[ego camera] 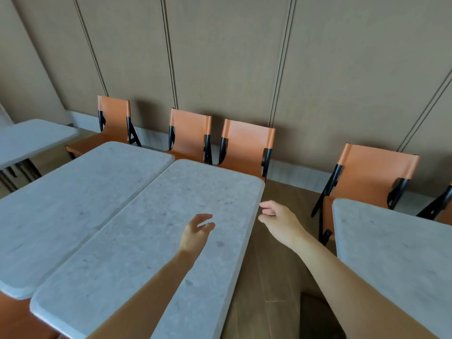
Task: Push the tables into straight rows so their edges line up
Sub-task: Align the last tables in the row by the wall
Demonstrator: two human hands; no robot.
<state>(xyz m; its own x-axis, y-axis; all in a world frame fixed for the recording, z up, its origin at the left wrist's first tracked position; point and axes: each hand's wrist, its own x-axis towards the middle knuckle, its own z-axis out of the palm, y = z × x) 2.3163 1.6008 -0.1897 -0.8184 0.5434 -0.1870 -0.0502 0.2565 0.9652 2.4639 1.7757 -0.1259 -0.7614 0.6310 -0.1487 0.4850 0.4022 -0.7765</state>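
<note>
1. The left hand (197,232) hovers over the grey stone-look middle table (156,243) with fingers loosely spread, grasping nothing. The right hand (277,220) hangs just off that table's right long edge, fingers loosely curled, also empty.
2. The middle table lies side by side with the matching grey left table (73,206); only a thin seam parts them, but their ends are staggered, so that pair looks joined yet not squared.
3. A third grey table on the right (396,260) stands well apart across bare wooden floor (274,272), seemingly still to be lined up.
4. Orange leather chairs with black frames (247,145) line the panelled wall.
</note>
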